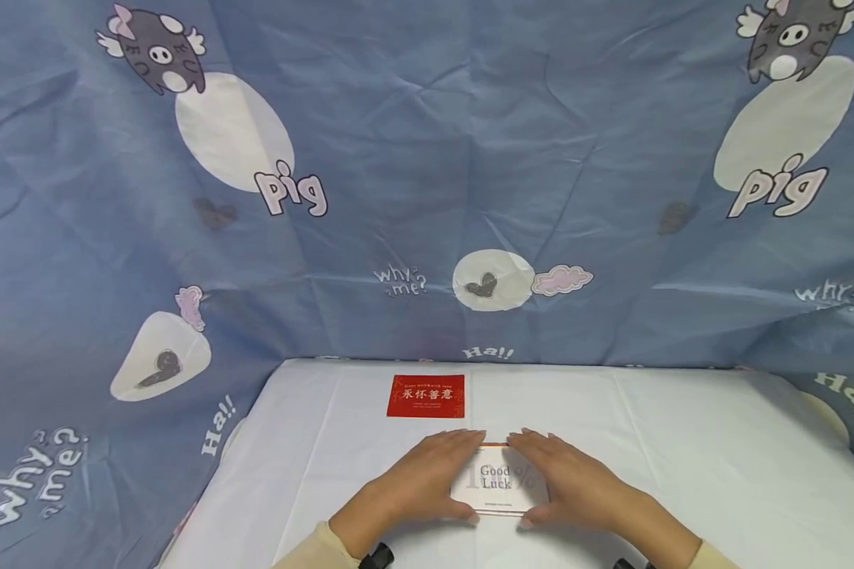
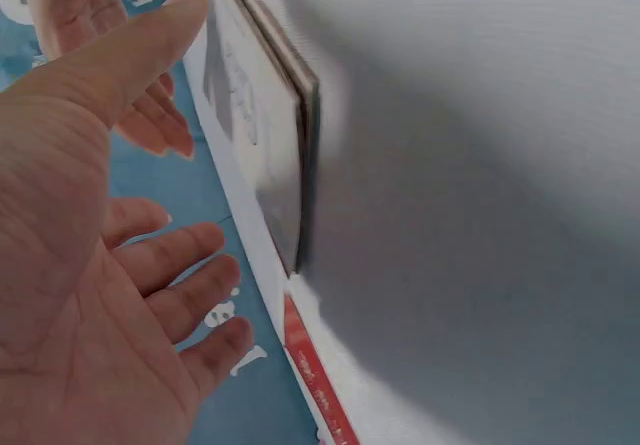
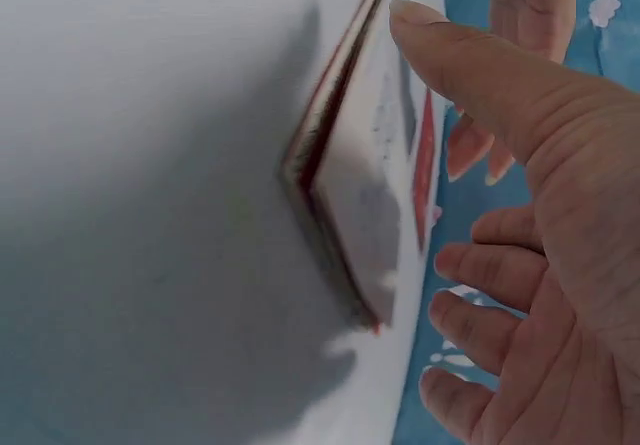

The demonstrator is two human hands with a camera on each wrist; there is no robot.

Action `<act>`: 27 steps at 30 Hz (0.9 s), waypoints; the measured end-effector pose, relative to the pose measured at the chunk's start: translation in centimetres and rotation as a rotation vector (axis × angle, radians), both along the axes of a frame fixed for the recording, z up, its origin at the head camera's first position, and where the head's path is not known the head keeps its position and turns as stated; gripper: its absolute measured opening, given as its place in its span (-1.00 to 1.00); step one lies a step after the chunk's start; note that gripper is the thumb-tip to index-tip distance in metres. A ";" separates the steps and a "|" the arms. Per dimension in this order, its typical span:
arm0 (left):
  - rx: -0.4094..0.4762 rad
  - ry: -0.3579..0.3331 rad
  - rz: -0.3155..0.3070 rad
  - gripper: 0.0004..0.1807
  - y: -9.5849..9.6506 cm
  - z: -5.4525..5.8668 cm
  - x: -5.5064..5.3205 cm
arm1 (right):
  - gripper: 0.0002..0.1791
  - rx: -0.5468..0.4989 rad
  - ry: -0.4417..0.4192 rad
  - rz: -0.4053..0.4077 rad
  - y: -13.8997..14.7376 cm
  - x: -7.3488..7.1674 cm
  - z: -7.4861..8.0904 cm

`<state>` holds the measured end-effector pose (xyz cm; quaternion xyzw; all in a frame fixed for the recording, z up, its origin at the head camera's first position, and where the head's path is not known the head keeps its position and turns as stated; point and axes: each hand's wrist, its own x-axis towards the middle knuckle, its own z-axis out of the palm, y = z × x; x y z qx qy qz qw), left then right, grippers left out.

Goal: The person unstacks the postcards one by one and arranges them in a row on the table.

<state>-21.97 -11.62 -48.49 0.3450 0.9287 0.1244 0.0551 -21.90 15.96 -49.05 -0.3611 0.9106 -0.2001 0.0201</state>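
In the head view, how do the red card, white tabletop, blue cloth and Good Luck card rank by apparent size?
1. blue cloth
2. white tabletop
3. Good Luck card
4. red card
The red card lies farther away, so real card sizes stay unsure.

around the card stack (image 1: 498,494), your left hand (image 1: 423,478) blocks nine o'clock and your right hand (image 1: 580,482) three. you have a narrow gap between fingertips (image 1: 519,438) at twelve, a wider one between thumbs (image 1: 462,511) at six. the red card (image 1: 425,397) sits at eleven; the white tabletop (image 1: 569,399) gives you room at one, up to the blue cloth (image 1: 612,237).
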 end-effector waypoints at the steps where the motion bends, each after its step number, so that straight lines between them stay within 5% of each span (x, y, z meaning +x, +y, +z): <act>1: -0.006 -0.002 0.004 0.20 0.0 -0.1 0.0 | 0.13 -0.004 -0.004 -0.003 0.1 0.0 -0.2; 13: 0.049 -0.036 0.046 0.06 0.1 -2.5 -0.3 | 0.07 0.000 -0.100 -0.057 0.7 -0.2 -2.0; 27: 0.030 -0.050 0.107 -0.03 0.6 -2.1 0.3 | 0.03 -0.035 -0.093 -0.089 0.8 0.2 -2.5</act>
